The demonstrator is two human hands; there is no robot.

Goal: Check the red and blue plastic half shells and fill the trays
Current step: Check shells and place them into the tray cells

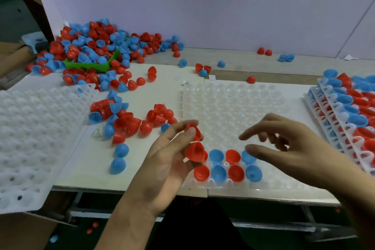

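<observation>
A white dimpled tray point(233, 107) lies in front of me. Its two nearest rows hold alternating red and blue half shells point(235, 172). My left hand point(168, 160) hovers over the tray's near left corner, holding two red half shells point(193, 151), one pinched under the thumb, one lower against the fingers. My right hand point(294, 148) floats above the tray to the right, fingers spread, holding nothing. A loose cluster of red and blue shells point(129, 122) lies left of the tray.
A big heap of shells point(97, 46) covers a green bin point(89, 65) at the back left. An empty white tray point(30, 138) overhangs the table's left front. Filled trays point(349, 111) are stacked at the right. Stray shells dot the back of the table.
</observation>
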